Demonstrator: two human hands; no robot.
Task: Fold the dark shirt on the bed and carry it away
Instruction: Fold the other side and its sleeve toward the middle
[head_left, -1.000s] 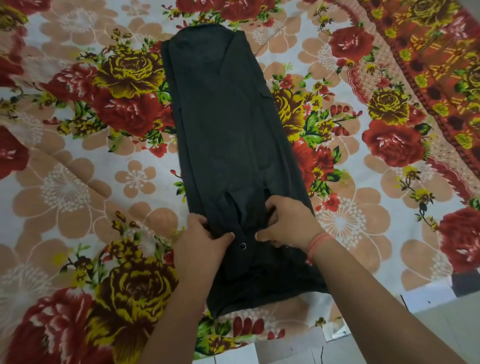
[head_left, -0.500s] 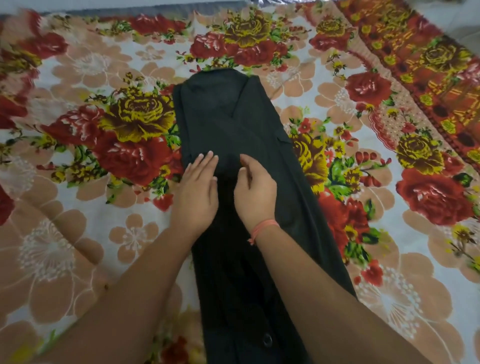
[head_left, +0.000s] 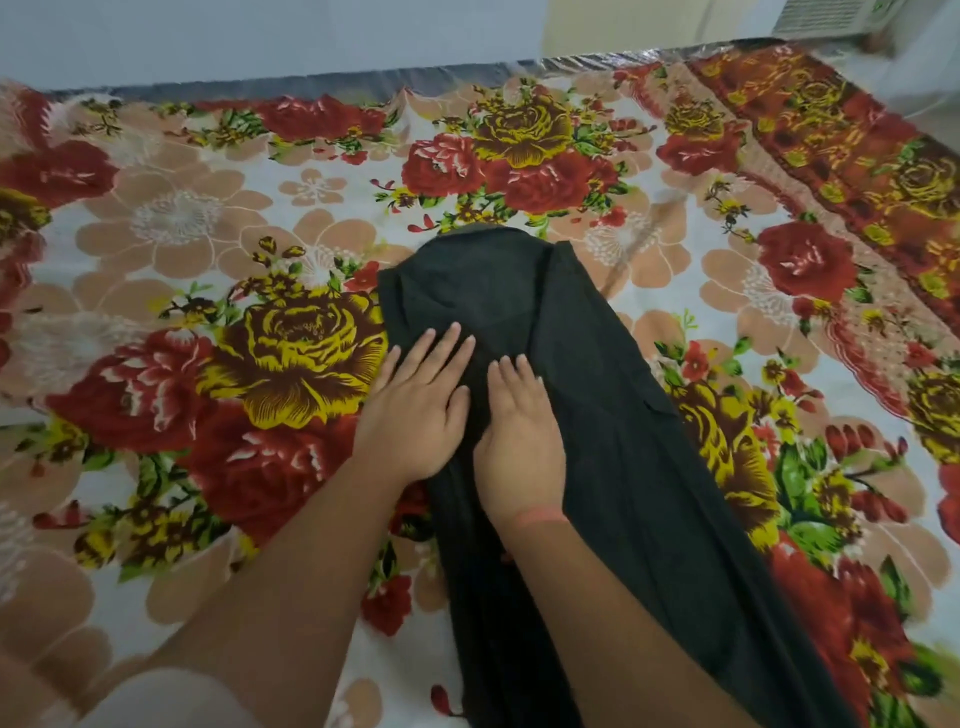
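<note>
The dark shirt (head_left: 613, 415) lies on the bed as a long narrow strip, its sides folded in, running from the middle of the view down to the bottom edge. My left hand (head_left: 415, 410) presses flat on its upper left part, fingers straight and slightly spread. My right hand (head_left: 519, 431) lies flat beside it on the cloth, fingers straight, an orange thread around the wrist. Both hands sit just below the shirt's far end. My forearms hide part of the lower shirt.
The bed is covered by a flowered sheet (head_left: 234, 260) in red, yellow and beige. Its far edge (head_left: 363, 85) meets a pale wall. A darker patterned border (head_left: 857, 156) runs along the right side.
Both hands let go of the shirt's near part and slid up along it, flat, toward its far end. The view has tilted up, so the bed's far edge shows.
</note>
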